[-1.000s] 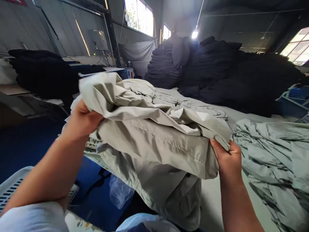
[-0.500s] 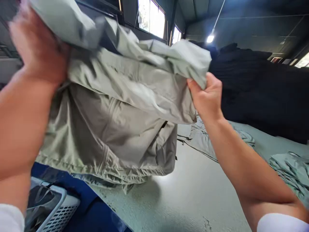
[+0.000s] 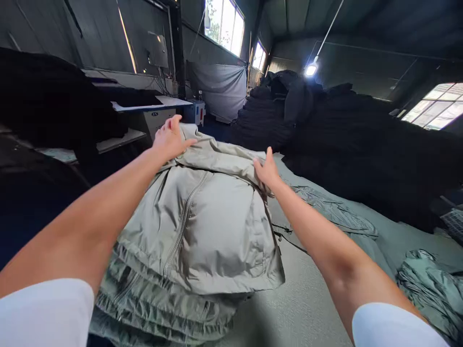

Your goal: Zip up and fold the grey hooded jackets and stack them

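Note:
A light grey-green jacket (image 3: 220, 226) with a zipper lies front up on a stack of similar garments (image 3: 162, 308) at the table's near left edge. Its upper part is folded into a thick band across the far end. At the left end of that band, my left hand (image 3: 170, 139) has its thumb stretched over the cloth, with the other fingers partly behind it. My right hand (image 3: 266, 169) rests at the band's right end, thumb up and fingers apart against the fabric. Part of its fingers is hidden by the cloth.
On the pale table (image 3: 300, 294) lie flat garments (image 3: 333, 214) beyond the jacket, dark cords, and a crumpled green pile (image 3: 430, 284) at right. Large dark fabric heaps (image 3: 361, 159) stand behind. A white-topped workbench (image 3: 159, 103) is at the back left.
Both hands have moved forward and down, away from the camera. The jacket, held up in the air before, now lies on the stack. The fingers have loosened from the cloth.

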`<state>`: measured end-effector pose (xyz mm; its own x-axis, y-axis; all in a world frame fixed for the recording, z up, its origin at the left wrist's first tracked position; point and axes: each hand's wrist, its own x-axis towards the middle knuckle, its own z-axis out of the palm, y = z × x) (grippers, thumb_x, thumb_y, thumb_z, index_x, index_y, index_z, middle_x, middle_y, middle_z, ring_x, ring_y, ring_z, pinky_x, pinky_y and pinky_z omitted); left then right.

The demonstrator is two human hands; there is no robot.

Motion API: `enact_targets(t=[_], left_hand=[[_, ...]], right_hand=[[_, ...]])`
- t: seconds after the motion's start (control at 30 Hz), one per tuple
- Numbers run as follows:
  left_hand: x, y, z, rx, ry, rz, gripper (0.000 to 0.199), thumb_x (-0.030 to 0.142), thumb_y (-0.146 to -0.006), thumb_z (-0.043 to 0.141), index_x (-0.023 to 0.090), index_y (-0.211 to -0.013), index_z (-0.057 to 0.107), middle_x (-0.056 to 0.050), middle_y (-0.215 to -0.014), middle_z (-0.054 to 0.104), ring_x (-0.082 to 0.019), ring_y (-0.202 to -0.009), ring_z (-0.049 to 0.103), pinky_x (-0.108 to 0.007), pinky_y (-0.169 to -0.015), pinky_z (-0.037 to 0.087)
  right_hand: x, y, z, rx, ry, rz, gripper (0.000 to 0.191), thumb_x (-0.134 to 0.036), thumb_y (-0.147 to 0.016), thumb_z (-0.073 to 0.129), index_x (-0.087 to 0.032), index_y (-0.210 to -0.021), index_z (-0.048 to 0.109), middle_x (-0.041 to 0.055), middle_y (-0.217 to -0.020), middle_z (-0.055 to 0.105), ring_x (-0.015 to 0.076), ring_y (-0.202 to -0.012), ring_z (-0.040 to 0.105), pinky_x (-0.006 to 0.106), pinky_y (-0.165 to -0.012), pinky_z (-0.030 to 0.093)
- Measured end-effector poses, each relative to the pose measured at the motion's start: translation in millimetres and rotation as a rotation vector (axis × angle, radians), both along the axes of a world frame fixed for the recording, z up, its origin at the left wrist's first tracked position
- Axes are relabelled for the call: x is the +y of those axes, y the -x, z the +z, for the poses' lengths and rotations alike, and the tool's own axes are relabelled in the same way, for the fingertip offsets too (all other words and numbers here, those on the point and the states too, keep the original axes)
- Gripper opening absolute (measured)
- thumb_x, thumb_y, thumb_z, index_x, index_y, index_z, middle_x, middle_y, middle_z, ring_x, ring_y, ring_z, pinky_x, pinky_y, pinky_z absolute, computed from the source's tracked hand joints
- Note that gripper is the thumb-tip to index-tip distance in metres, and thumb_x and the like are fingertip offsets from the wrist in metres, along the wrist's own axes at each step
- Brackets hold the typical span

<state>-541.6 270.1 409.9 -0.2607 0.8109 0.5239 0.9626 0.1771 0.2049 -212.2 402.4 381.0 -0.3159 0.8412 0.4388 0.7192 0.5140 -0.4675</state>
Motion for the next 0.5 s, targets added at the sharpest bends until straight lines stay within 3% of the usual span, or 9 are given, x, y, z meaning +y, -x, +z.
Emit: enact_targets(t=[0.07, 0.17, 0.23, 0.37, 0.5], left_hand=[[13.4, -5.0, -16.2, 0.007, 0.150, -0.032, 0.087, 0.064, -0.101, 0.054, 0.022, -0.170, 0.020, -0.017, -0.178, 0.017, -0.046, -0.161, 0.019, -0.073, -0.124, 0.025], [41.3, -4.8, -46.8, 0.005, 0.433, -0.079, 0.081, 0.076, -0.100, 0.042, 0.039, -0.170, 0.026, -0.005, -0.181, 0.014, -0.052, -0.163, 0.007, -0.082, -0.121, 0.013], [62.0, -2.6, -73.6, -0.046, 0.510, -0.054, 0.077, 0.075, -0.101, 0.034, 0.041, -0.170, 0.024, -0.002, -0.181, 0.014, -0.053, -0.163, 0.005, -0.084, -0.120, 0.011], [92.7, -4.3, -130.3, -0.120, 0.449, -0.025, 0.070, 0.066, -0.106, 0.027, 0.038, -0.170, 0.024, -0.003, -0.181, 0.017, -0.050, -0.164, 0.008, -0.083, -0.122, 0.011], [106.1, -6.1, -167.2, -0.157, 0.371, -0.039, 0.066, 0.062, -0.107, 0.028, 0.036, -0.167, 0.036, -0.001, -0.177, 0.030, -0.047, -0.164, 0.011, -0.080, -0.125, 0.005]], right_hand=[[-8.6, 12.2, -11.6, -0.229, 0.003, 0.086, 0.072, -0.055, -0.103, 0.045, -0.025, -0.168, 0.035, 0.0129, -0.176, 0.029, 0.0425, -0.160, 0.028, 0.070, -0.124, 0.027], [-11.7, 32.8, -25.6, -0.476, 0.088, 0.178, 0.063, -0.059, -0.107, 0.035, -0.037, -0.164, 0.042, 0.0016, -0.178, 0.025, 0.0457, -0.163, 0.013, 0.078, -0.125, 0.012], [-3.9, 45.9, -35.6, -0.546, 0.177, 0.165, 0.062, -0.060, -0.108, 0.030, -0.040, -0.166, 0.037, -0.0024, -0.179, 0.022, 0.0465, -0.164, 0.009, 0.080, -0.124, 0.010], [16.0, 58.9, -64.1, -0.586, 0.296, 0.126, 0.063, -0.061, -0.109, 0.021, -0.043, -0.169, 0.028, -0.0057, -0.181, 0.012, 0.0466, -0.164, 0.003, 0.082, -0.123, 0.011], [20.1, 57.2, -95.5, -0.564, 0.323, 0.100, 0.063, -0.060, -0.110, 0.018, -0.042, -0.170, 0.025, -0.0066, -0.181, 0.010, 0.0457, -0.164, 0.001, 0.079, -0.125, 0.009]])
